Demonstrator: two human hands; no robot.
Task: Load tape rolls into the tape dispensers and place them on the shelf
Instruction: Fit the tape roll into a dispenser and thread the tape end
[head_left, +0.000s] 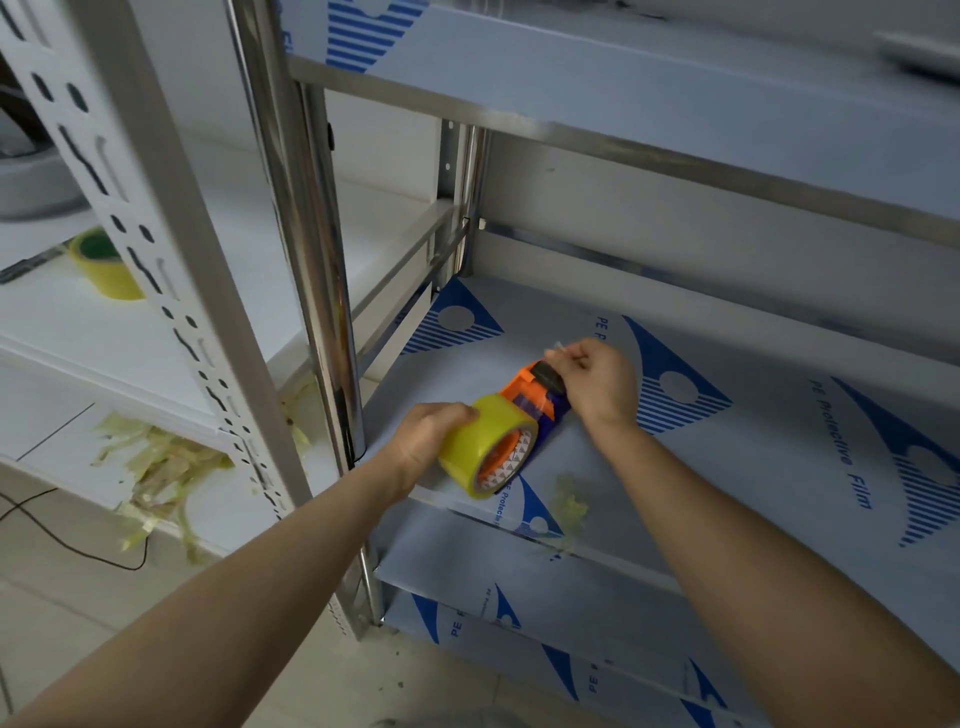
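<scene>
1. The left hand (423, 441) grips the yellow tape roll (488, 447) from the left side, with the fingers curled over the top of the roll.
2. The tape roll sits on the orange hub of the tape dispenser (535, 387), at the end of the dispenser nearer to the person.
3. The tape dispenser is orange and blue, with a black part at its far end. It lies low over the shelf (727, 467), close to the front left corner. I cannot tell if it rests on the shelf board.
4. The right hand (597, 384) is at the far end of the dispenser. Its fingertips pinch a clear tape end (558, 349) just above the black part.
5. The shelf is metal and is covered with a pale film with blue printing. A shiny steel post (306, 234) stands at its left corner.
6. A small crumpled tape scrap (571, 501) lies at the front edge of the shelf, just right of the roll.
7. To the left stands a white rack (156, 260) with slotted uprights. A second yellow roll (104, 265) stands on its board.
8. A pile of tape scraps (156, 462) lies on the lower board of the white rack.
</scene>
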